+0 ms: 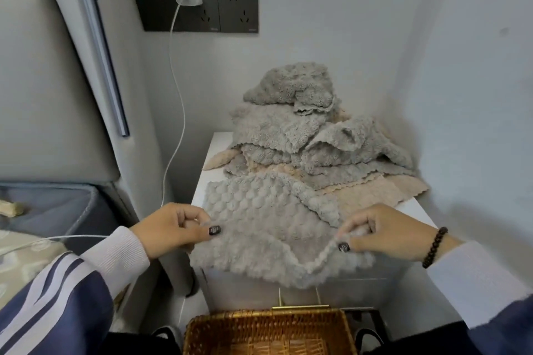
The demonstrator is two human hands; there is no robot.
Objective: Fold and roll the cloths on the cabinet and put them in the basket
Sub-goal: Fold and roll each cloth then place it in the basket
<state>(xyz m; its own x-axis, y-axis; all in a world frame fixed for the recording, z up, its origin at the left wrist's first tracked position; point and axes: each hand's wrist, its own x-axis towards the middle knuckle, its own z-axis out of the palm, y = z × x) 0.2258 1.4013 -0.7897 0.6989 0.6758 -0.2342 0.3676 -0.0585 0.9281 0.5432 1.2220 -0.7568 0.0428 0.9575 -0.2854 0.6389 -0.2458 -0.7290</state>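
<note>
A grey bubble-textured cloth (268,228) lies spread over the front of the white cabinet (415,210), its near edge hanging past the front. My left hand (176,229) pinches its near left corner. My right hand (383,235) pinches the near right corner, lifted slightly off the top. Behind it, a pile of grey and beige cloths (311,135) fills the back of the cabinet. A woven wicker basket (268,331) stands below the cabinet front, near the bottom edge of the view.
A white charger cable (176,112) hangs from a dark wall socket panel (199,8) left of the cabinet. A padded headboard and bed (49,95) are on the left. A wall stands close on the right.
</note>
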